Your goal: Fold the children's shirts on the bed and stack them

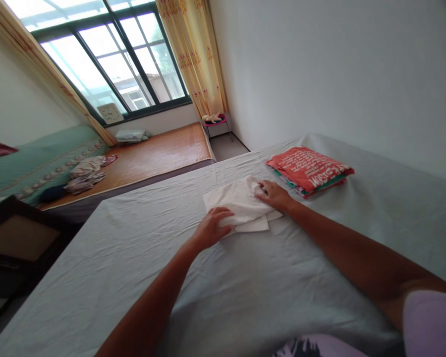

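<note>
A folded white garment (240, 201) lies on the pale sheet of the bed in front of me, its layers uneven along the near edge. My left hand (212, 227) rests on its near left side, with the fingers stretched over the cloth and the thumb apart. At the right end, my right hand (276, 196) has its fingers and thumb closed on a bunched bit of the cloth. Just beyond the right hand sits a stack of folded clothes, topped by a red shirt (312, 168) with white lettering; green and pinkish layers show beneath.
The bed sheet (134, 263) spreads all around, with a wall (338, 74) on the right. Past the bed's far edge is a low bed with a brown mat (163, 151), loose clothes (87, 173) and a pillow (131, 136). A dark cabinet (18, 243) stands at left.
</note>
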A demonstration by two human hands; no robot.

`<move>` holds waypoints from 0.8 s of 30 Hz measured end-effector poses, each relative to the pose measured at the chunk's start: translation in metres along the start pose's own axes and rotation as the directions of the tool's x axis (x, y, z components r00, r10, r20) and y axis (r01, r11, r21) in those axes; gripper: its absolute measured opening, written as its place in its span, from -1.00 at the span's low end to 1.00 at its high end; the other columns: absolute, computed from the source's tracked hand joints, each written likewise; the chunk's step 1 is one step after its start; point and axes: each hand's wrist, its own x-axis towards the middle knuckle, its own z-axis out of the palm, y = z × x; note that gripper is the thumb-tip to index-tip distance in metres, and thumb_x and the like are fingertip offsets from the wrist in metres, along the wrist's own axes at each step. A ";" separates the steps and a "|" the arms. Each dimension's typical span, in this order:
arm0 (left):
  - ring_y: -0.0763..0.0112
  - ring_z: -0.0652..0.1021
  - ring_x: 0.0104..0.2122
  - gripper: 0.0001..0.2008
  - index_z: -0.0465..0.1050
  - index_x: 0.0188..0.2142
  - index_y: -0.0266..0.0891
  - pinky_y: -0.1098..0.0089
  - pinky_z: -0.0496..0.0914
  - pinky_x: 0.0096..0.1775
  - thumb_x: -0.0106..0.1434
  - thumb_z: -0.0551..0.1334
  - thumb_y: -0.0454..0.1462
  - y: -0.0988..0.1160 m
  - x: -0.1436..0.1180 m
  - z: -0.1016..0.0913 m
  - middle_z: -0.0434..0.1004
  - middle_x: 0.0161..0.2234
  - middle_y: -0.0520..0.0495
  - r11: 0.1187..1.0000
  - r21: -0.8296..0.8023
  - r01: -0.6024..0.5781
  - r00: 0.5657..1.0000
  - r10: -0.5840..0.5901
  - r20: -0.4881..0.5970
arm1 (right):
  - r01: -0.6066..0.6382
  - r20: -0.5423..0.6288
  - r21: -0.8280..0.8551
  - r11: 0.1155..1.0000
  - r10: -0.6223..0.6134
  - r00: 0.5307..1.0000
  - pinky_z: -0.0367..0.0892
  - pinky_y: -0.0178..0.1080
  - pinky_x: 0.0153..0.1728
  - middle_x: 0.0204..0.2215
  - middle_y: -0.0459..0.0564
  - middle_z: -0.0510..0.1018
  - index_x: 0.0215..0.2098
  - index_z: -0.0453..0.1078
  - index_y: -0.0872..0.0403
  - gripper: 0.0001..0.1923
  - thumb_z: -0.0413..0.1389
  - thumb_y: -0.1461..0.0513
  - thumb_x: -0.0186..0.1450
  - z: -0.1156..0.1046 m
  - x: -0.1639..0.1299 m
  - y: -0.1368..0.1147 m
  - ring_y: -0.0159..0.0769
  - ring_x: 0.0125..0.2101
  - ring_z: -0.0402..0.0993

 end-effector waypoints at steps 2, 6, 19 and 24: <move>0.12 0.40 0.06 -0.63 0.50 0.00 -0.07 0.12 0.29 0.11 0.17 0.28 -0.28 0.002 -0.009 0.010 0.47 0.01 -0.12 0.990 0.138 -0.031 0.999 0.032 -0.005 | 0.024 0.017 -0.019 1.000 -0.023 1.000 0.32 -0.24 -0.11 -0.06 0.12 0.52 0.05 0.33 0.09 -0.51 0.22 0.21 0.15 0.001 -0.003 -0.003 -0.20 -0.13 0.46; 0.22 0.45 -0.01 -0.54 0.52 -0.04 -0.07 0.20 0.34 0.05 0.13 0.13 -0.49 0.000 -0.013 0.014 0.52 -0.05 -0.07 0.975 0.223 0.004 1.000 -0.002 -0.009 | -0.078 0.093 0.015 0.997 0.076 0.993 0.33 -0.31 -0.25 -0.20 0.05 0.57 0.09 0.32 0.09 -0.48 0.18 0.28 0.14 -0.009 -0.004 -0.004 -0.28 -0.31 0.50; 0.05 0.28 0.20 -0.42 0.28 0.20 -0.14 0.04 0.17 0.19 0.15 0.21 -0.34 0.018 -0.012 0.012 0.30 0.20 -0.19 0.967 0.254 0.016 1.000 -0.018 0.005 | -0.121 0.219 0.267 0.956 0.062 0.974 0.32 -0.34 -0.31 -0.31 -0.04 0.54 0.11 0.29 0.10 -0.41 0.22 0.26 0.11 -0.020 0.000 -0.010 -0.33 -0.35 0.46; -0.02 0.21 0.25 -0.06 -0.01 0.32 -0.26 0.06 0.16 0.20 0.03 0.38 -0.09 0.026 0.003 0.034 0.15 0.26 -0.36 0.979 -0.142 0.143 0.971 -0.167 -0.171 | -0.122 0.289 0.781 0.612 -0.182 0.940 0.38 -0.33 -0.27 -0.02 0.04 0.47 0.21 0.12 0.01 -0.40 0.11 0.24 0.21 0.004 -0.012 -0.070 -0.36 -0.21 0.49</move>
